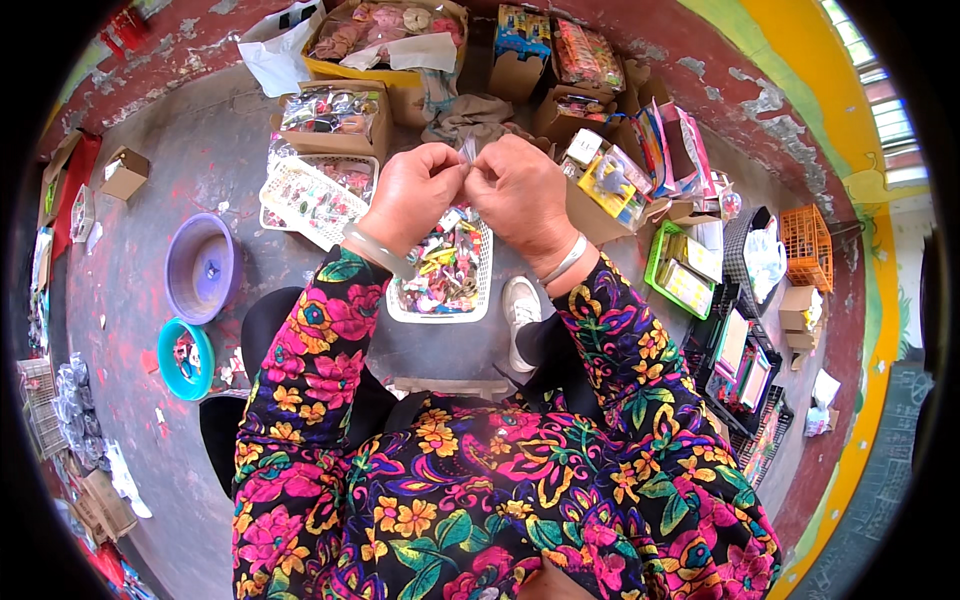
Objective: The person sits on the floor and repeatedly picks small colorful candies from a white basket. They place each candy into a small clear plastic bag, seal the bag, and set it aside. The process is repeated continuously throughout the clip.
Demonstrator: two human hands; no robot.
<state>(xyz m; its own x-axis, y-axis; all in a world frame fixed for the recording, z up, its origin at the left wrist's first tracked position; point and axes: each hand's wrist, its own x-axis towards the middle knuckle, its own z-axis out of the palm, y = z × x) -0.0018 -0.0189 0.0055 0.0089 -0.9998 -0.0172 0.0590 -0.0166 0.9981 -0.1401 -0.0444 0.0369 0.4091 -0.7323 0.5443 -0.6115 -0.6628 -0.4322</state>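
Overhead, the left hand (412, 192) and right hand (520, 195) meet fingertip to fingertip, both pinching a small clear packet (467, 152) that stands upright between them, equally near each, above a white basket (440, 312) of bright trinkets.

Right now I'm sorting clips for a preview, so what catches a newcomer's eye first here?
The two hands, left hand and right hand, meet at centre, pinching a small clear packet. Below them sits a white basket of colourful small items, and a purple bowl stands out on the grey floor at left.
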